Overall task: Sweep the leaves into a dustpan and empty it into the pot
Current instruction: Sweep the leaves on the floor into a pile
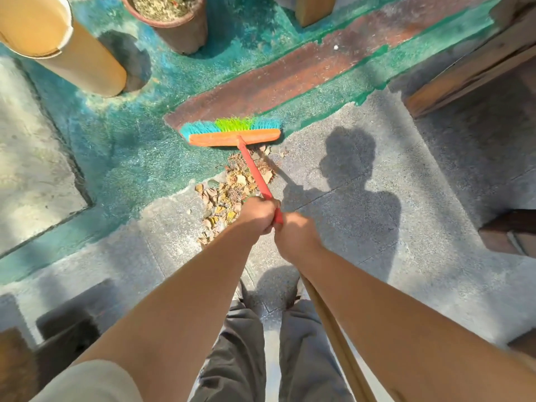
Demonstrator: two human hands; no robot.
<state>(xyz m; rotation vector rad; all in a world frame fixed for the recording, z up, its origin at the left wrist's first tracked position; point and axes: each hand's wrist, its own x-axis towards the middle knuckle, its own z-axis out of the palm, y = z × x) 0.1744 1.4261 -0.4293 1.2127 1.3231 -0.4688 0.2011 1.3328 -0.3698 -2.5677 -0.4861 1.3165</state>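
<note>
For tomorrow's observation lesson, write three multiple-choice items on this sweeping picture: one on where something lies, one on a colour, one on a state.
1. Where does the leaf pile lie?
A. Inside the flower pot
B. On the ground between the broom head and the person's hands
C. On the wooden bench

2. What colour is the middle band of the bristles?
A. Bright green
B. Black
C. White

3. How is the broom handle held?
A. By one hand only
B. It lies on the ground, untouched
C. Both hands grip it

Answers: 1 B, the leaves sit under the handle, nearer the person than the broom head. 2 A, green bristles stand between two blue bands. 3 C, the left hand and right hand both curl round the handle.
</note>
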